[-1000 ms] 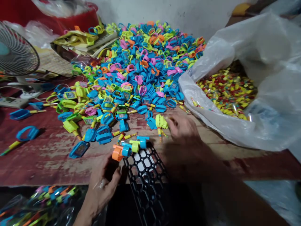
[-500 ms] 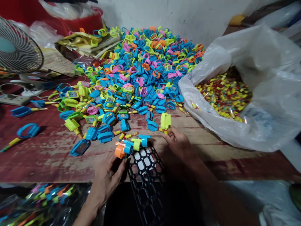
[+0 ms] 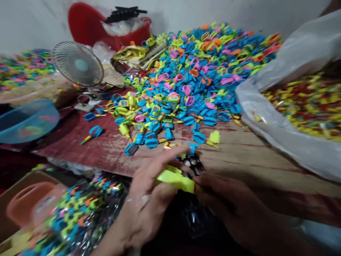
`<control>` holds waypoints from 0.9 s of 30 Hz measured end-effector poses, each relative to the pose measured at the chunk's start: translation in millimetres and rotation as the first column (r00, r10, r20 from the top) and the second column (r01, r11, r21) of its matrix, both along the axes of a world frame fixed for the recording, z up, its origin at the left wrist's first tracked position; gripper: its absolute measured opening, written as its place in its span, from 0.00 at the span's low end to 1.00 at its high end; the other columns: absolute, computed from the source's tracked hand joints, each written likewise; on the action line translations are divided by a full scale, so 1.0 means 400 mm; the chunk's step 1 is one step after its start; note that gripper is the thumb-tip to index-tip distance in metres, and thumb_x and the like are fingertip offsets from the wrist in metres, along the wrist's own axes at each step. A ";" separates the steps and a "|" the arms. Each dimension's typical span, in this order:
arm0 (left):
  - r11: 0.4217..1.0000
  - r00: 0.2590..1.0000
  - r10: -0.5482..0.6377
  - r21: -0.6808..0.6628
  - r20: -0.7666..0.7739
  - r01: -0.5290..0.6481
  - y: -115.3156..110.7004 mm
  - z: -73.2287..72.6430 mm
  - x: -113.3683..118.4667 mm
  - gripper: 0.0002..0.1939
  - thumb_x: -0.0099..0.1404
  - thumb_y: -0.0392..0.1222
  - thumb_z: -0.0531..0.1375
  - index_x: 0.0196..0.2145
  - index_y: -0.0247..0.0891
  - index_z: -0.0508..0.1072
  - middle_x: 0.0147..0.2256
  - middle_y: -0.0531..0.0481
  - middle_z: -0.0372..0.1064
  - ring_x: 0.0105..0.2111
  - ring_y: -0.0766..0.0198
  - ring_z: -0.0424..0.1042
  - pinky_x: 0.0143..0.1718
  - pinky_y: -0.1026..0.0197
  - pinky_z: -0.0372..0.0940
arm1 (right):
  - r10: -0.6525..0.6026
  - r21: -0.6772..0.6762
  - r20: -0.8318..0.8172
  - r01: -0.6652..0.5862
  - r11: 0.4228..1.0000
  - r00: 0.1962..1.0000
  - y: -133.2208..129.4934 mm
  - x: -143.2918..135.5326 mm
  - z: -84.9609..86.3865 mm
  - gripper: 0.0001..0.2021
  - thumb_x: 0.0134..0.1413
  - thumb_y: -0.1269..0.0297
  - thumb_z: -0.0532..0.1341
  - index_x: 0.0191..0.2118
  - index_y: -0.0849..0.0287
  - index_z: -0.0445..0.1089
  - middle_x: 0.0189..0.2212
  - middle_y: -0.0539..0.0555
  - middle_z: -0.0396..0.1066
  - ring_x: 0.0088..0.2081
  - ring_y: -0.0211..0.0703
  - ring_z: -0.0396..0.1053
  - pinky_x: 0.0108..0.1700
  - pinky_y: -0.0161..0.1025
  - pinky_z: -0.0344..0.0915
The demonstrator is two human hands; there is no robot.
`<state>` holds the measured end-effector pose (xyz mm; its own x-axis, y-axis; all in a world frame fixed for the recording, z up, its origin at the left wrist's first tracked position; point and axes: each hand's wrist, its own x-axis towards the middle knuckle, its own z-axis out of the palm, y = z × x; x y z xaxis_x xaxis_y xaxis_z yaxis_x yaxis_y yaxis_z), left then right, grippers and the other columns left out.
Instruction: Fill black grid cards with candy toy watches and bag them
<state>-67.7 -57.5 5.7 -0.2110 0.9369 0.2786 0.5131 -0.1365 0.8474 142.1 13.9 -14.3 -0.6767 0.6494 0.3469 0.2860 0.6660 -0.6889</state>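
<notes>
While the left hand (image 3: 149, 201) gripped a yellow-green piece (image 3: 177, 179) between thumb and fingers, near the front edge of the bench (image 3: 255, 149), the right hand (image 3: 229, 201) met the piece's right end with bent fingers, though blur and shadow hid whether they pinched anything there. Doing this well seemed to call for a firm hold on the left and light, exact pressure from the right, both hands lined up along the piece so that it would not twist. Just beyond, a black lattice (image 3: 198, 165) showed between the hands, close enough, probably, to be worth not knocking. Past it, a heap of small toys (image 3: 197, 73) in blue, pink, orange and yellow-green spread over the bench. To the right, a white bag (image 3: 253, 106) gaped open, holding many small yellow and red parts (image 3: 311, 103). Farther back, a red tub (image 3: 137, 37) held whitish plastic (image 3: 122, 28). At far left, a translucent blue basin (image 3: 29, 117) showed pinkish and yellow-green patches, in it or through it. Lower down, clear plastic (image 3: 87, 211) enclosed bright pieces (image 3: 69, 215), beside an orange tub (image 3: 26, 202) whose contents could not be made out.
</notes>
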 end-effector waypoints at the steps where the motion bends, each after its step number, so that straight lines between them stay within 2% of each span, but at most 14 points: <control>1: 0.998 0.993 -0.062 0.030 0.099 0.059 0.008 0.005 0.015 0.28 0.72 0.60 0.42 0.46 0.42 0.74 0.39 0.46 0.76 0.39 0.55 0.75 0.40 0.55 0.71 | 0.021 0.000 -0.033 -0.021 1.000 0.999 -0.013 -0.020 -0.002 0.06 0.65 0.64 0.57 0.45 0.50 0.69 0.37 0.50 0.76 0.36 0.40 0.75 0.38 0.33 0.70; 3: 0.983 0.969 -0.156 0.131 0.189 0.132 0.015 0.000 0.032 0.22 0.75 0.48 0.44 0.37 0.40 0.75 0.34 0.47 0.75 0.34 0.61 0.73 0.36 0.59 0.68 | 0.043 0.018 -0.102 -0.042 0.999 0.994 -0.031 -0.056 0.001 0.05 0.65 0.68 0.56 0.39 0.53 0.68 0.32 0.48 0.75 0.32 0.37 0.74 0.35 0.30 0.68; 5: 0.967 0.980 -0.148 0.227 0.135 0.115 0.010 -0.018 0.036 0.21 0.75 0.43 0.45 0.34 0.37 0.75 0.30 0.47 0.73 0.31 0.63 0.71 0.34 0.61 0.65 | 0.043 0.018 -0.137 -0.041 0.999 0.990 -0.038 -0.082 0.011 0.07 0.65 0.71 0.55 0.34 0.55 0.67 0.28 0.47 0.73 0.29 0.34 0.71 0.33 0.29 0.65; 7: 0.957 0.984 -0.116 0.280 0.138 0.074 0.005 -0.038 0.035 0.20 0.74 0.42 0.46 0.33 0.36 0.74 0.29 0.47 0.71 0.30 0.63 0.70 0.33 0.61 0.63 | 0.039 -0.041 -0.127 -0.045 0.998 0.991 -0.038 -0.098 0.021 0.09 0.65 0.70 0.55 0.32 0.56 0.66 0.24 0.45 0.70 0.25 0.32 0.67 0.30 0.28 0.61; 10: 0.967 0.920 -0.048 0.250 0.389 -0.056 0.009 -0.061 0.036 0.23 0.75 0.43 0.45 0.27 0.36 0.71 0.24 0.49 0.68 0.26 0.65 0.67 0.29 0.61 0.61 | 0.072 -0.183 -0.063 -0.083 0.980 0.995 -0.032 -0.105 0.029 0.11 0.65 0.66 0.55 0.29 0.57 0.65 0.22 0.45 0.65 0.23 0.31 0.60 0.26 0.30 0.55; 13: 0.975 0.892 -0.087 0.222 0.443 -0.015 0.021 -0.072 0.040 0.24 0.75 0.42 0.45 0.25 0.36 0.70 0.23 0.50 0.66 0.24 0.67 0.64 0.27 0.62 0.59 | 0.145 -0.375 0.018 -0.128 0.918 0.989 -0.027 -0.100 0.022 0.14 0.65 0.64 0.54 0.26 0.59 0.61 0.21 0.45 0.62 0.22 0.31 0.56 0.25 0.31 0.51; 15: 0.956 0.918 -0.162 0.289 0.362 0.055 0.026 -0.074 0.039 0.22 0.74 0.41 0.46 0.27 0.36 0.71 0.25 0.49 0.67 0.27 0.65 0.66 0.31 0.61 0.61 | 0.192 -0.547 0.016 -0.153 0.823 0.981 -0.025 -0.094 0.011 0.17 0.66 0.61 0.53 0.25 0.59 0.62 0.20 0.45 0.60 0.23 0.31 0.55 0.25 0.31 0.51; 17: 0.920 0.928 -0.248 0.367 0.279 0.136 0.030 -0.074 0.038 0.20 0.74 0.40 0.46 0.28 0.36 0.71 0.26 0.48 0.67 0.29 0.63 0.68 0.34 0.58 0.63 | 0.239 -0.738 -0.064 -0.207 0.642 0.969 -0.026 -0.089 -0.003 0.20 0.67 0.55 0.53 0.25 0.60 0.63 0.18 0.45 0.56 0.21 0.30 0.53 0.24 0.31 0.50; 19: 0.896 0.931 -0.300 0.395 0.208 0.200 0.033 -0.071 0.037 0.19 0.74 0.40 0.46 0.29 0.36 0.70 0.26 0.47 0.66 0.29 0.63 0.68 0.33 0.58 0.63 | 0.243 -0.866 -0.192 -0.281 0.415 0.951 -0.030 -0.087 -0.019 0.20 0.65 0.49 0.55 0.27 0.60 0.63 0.18 0.43 0.52 0.18 0.29 0.48 0.21 0.31 0.47; 20: 0.891 0.936 -0.309 0.395 0.170 0.223 0.034 -0.069 0.037 0.18 0.73 0.40 0.46 0.29 0.36 0.69 0.26 0.48 0.66 0.29 0.63 0.67 0.32 0.58 0.63 | 0.222 -0.891 -0.245 -0.309 0.332 0.944 -0.032 -0.087 -0.026 0.21 0.63 0.47 0.56 0.28 0.60 0.62 0.18 0.42 0.52 0.17 0.28 0.46 0.20 0.30 0.45; 21: 0.889 0.942 -0.307 0.394 0.137 0.233 0.035 -0.067 0.038 0.16 0.73 0.39 0.47 0.30 0.35 0.68 0.26 0.48 0.65 0.28 0.63 0.67 0.32 0.58 0.62 | 0.191 -0.898 -0.278 -0.325 0.298 0.941 -0.035 -0.087 -0.032 0.21 0.62 0.46 0.57 0.29 0.60 0.62 0.19 0.42 0.52 0.17 0.27 0.44 0.19 0.30 0.44; 22: 0.890 0.949 -0.297 0.392 0.106 0.235 0.036 -0.066 0.038 0.14 0.73 0.38 0.48 0.30 0.35 0.68 0.27 0.48 0.65 0.29 0.64 0.67 0.32 0.59 0.62 | 0.159 -0.891 -0.291 -0.328 0.314 0.943 -0.037 -0.087 -0.036 0.21 0.61 0.46 0.58 0.29 0.60 0.61 0.19 0.42 0.52 0.17 0.27 0.43 0.19 0.30 0.43; 23: 0.891 0.956 -0.283 0.389 0.074 0.234 0.037 -0.065 0.039 0.13 0.72 0.36 0.49 0.31 0.35 0.67 0.27 0.48 0.65 0.29 0.64 0.67 0.32 0.59 0.62 | 0.135 -0.875 -0.291 -0.321 0.363 0.947 -0.039 -0.088 -0.039 0.21 0.61 0.46 0.59 0.28 0.60 0.62 0.19 0.43 0.53 0.17 0.27 0.44 0.19 0.30 0.43; 27: 0.884 0.962 -0.273 0.400 0.019 0.243 0.044 -0.070 0.044 0.12 0.71 0.34 0.49 0.32 0.35 0.68 0.30 0.47 0.66 0.31 0.63 0.68 0.32 0.60 0.62 | 0.075 -0.748 -0.291 -0.276 0.604 0.954 -0.045 -0.093 -0.029 0.21 0.64 0.51 0.57 0.24 0.61 0.62 0.18 0.44 0.56 0.19 0.28 0.50 0.21 0.29 0.48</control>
